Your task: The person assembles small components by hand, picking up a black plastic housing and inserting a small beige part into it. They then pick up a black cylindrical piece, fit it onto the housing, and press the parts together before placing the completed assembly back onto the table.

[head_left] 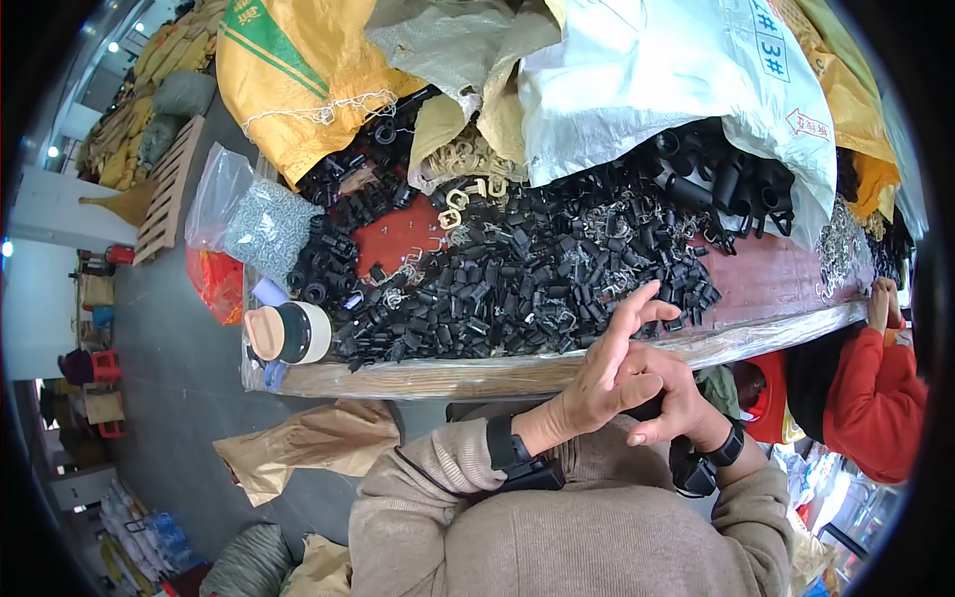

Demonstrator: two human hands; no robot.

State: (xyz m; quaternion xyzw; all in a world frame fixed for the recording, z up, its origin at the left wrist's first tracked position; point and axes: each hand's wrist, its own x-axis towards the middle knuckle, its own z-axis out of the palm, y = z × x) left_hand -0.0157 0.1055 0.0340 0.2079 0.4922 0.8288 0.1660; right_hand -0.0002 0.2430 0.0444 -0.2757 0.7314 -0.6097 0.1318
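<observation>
Both my hands come together above the near edge of the table. My left hand has its fingers stretched up and apart, and nothing shows in their grip. Close against it, my right hand is curled, thumb toward the left palm. Something small and dark sits between the hands, partly hidden by the fingers; its kind cannot be made out. Just beyond them spreads a large heap of small black plastic parts, some with thin metal clips among them.
A cup with a tan lid stands at the table's left corner, beside a clear bag of small grey pieces. Yellow sacks and a white sack line the far side. Black tubes spill out. A person in red works at right.
</observation>
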